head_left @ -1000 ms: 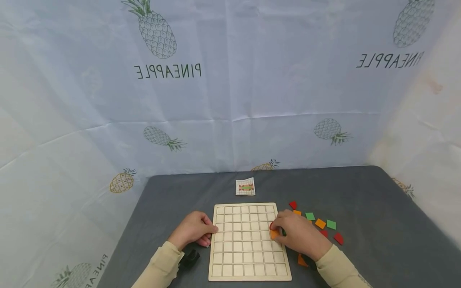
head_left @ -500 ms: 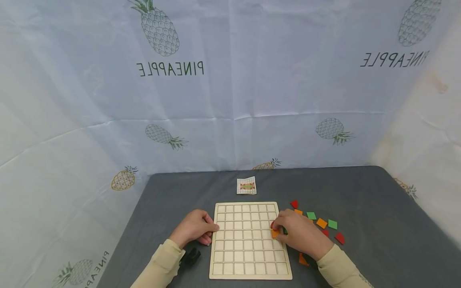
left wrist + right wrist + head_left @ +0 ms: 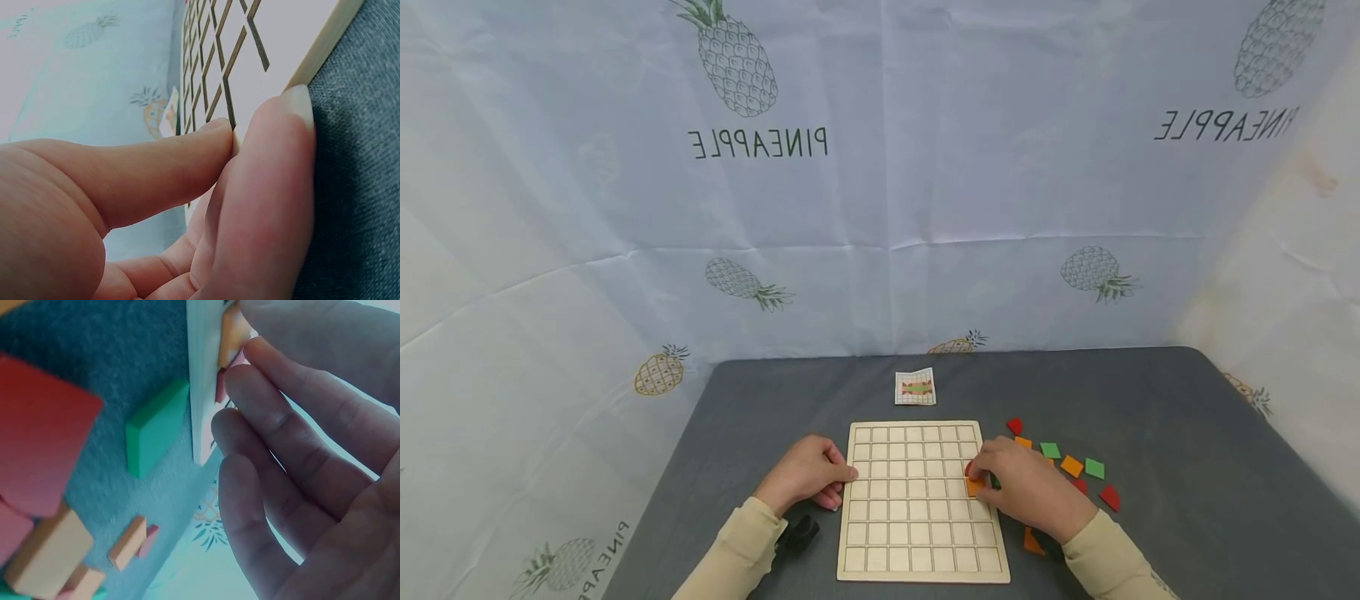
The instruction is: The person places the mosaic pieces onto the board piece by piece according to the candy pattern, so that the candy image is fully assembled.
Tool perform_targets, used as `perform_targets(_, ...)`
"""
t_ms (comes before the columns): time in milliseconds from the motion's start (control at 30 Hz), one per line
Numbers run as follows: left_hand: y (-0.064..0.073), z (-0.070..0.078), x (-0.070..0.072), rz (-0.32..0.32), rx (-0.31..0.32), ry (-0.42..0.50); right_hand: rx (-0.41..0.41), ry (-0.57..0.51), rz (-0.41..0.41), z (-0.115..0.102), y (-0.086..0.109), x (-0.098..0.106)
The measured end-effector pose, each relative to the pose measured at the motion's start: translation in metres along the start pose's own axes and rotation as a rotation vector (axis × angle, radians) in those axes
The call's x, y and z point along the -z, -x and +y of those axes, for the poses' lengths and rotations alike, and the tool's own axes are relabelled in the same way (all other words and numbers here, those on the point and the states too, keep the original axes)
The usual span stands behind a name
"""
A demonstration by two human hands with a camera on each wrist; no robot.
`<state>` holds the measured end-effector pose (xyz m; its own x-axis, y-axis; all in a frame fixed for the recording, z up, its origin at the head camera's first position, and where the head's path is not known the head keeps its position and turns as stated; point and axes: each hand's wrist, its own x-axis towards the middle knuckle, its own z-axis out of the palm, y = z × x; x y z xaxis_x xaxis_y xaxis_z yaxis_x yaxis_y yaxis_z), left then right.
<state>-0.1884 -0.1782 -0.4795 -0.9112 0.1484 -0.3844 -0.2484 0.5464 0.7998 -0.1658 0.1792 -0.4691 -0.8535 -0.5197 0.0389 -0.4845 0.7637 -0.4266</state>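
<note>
A pale wooden grid board [image 3: 919, 533] lies flat on the grey table. My left hand [image 3: 805, 475] pinches its left edge, with the thumb on top and a finger along the side in the left wrist view. At the board's right column sit an orange square tile [image 3: 973, 489] and, just beyond it, a red tile [image 3: 968, 469], partly covered by fingers. My right hand [image 3: 1033, 487] holds the orange tile between thumb and index finger; its other fingers are loosely bent beside the red tile. A green tile [image 3: 156, 428] lies just off the board, under that hand.
Loose red, orange and green tiles [image 3: 1072, 467] are scattered right of the board. One orange triangle [image 3: 1033, 542] lies near the right wrist. A small pattern card [image 3: 915, 387] rests behind the board. Something black [image 3: 801, 533] is by the left wrist. A pineapple-print curtain [image 3: 880, 183] surrounds the table.
Both hands keep their places on the board and the tiles look unmoved. Only the head view has shifted slightly.
</note>
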Motion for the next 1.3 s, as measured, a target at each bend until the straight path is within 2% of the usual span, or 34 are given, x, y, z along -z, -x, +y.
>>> perform_targets(100,0.0,0.0,0.0,0.0,-0.015,0.003,-0.005,-0.007,0.017,0.004,0.003,0.009)
perform_targets(233,-0.001,-0.001,0.0,0.007,-0.033,-0.001,-0.057,0.024,0.057,0.014,0.012,0.023)
perform_targets(333,-0.001,-0.002,0.0,0.01,-0.031,-0.004,-0.113,0.047,0.06,0.023,0.022,0.031)
perform_targets(433,-0.002,0.001,-0.001,0.016,-0.02,-0.009,-0.134,0.063,0.056,0.033,0.032,0.037)
perform_targets(800,-0.001,0.001,-0.001,0.004,-0.002,-0.01,-0.241,0.11,0.01,0.062,0.074,0.043)
perform_targets(967,0.001,-0.002,0.001,-0.004,-0.003,-0.002,-0.255,0.121,0.021,0.076,0.09,0.045)
perform_targets(1300,0.002,0.0,0.0,-0.004,-0.01,0.001,-0.279,0.156,0.04,0.095,0.103,0.05)
